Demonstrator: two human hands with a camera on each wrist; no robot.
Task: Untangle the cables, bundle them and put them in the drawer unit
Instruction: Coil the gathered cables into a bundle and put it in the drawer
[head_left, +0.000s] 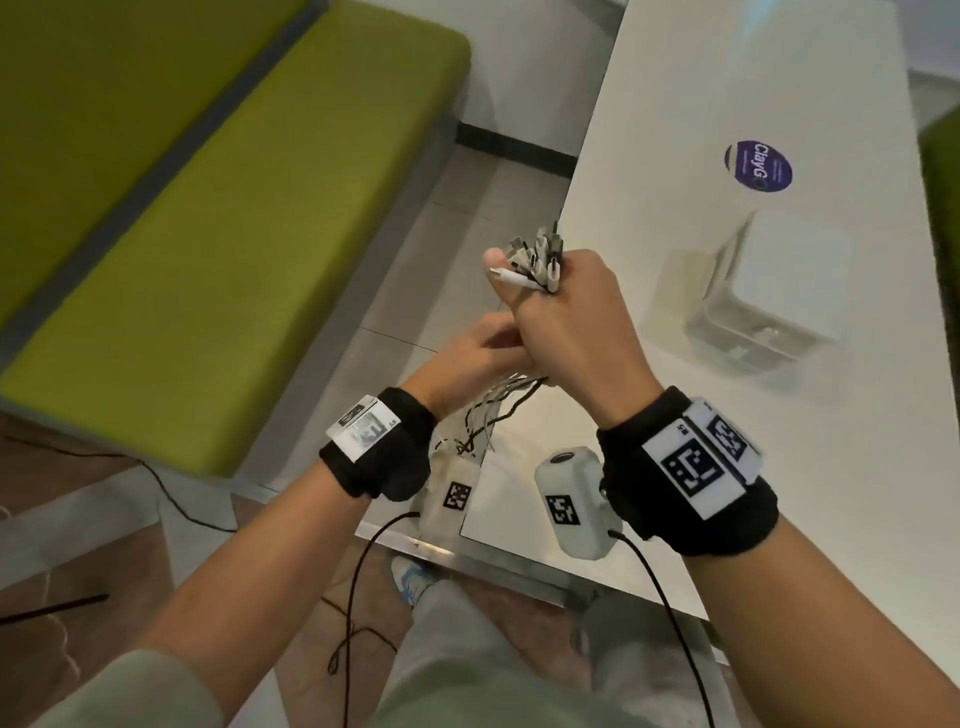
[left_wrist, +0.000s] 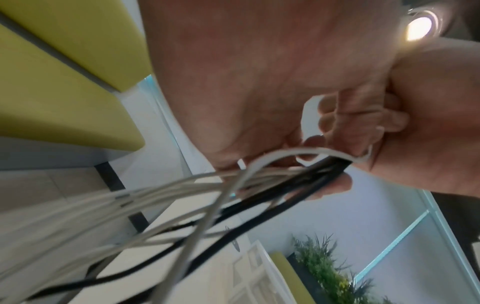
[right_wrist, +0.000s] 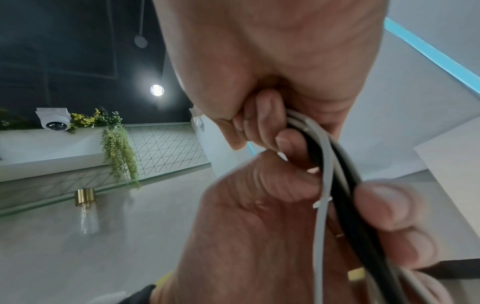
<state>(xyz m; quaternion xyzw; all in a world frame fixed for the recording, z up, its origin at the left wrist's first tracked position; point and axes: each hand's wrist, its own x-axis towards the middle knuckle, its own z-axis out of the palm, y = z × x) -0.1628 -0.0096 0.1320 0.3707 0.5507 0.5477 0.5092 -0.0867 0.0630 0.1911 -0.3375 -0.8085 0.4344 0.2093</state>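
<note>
White and black cables (right_wrist: 342, 174), perhaps ten, form one bundle, plugs (head_left: 543, 254) fanned on top; right hand (head_left: 571, 327) clenches it, left hand (head_left: 462, 358) pinches strands below.
</note>
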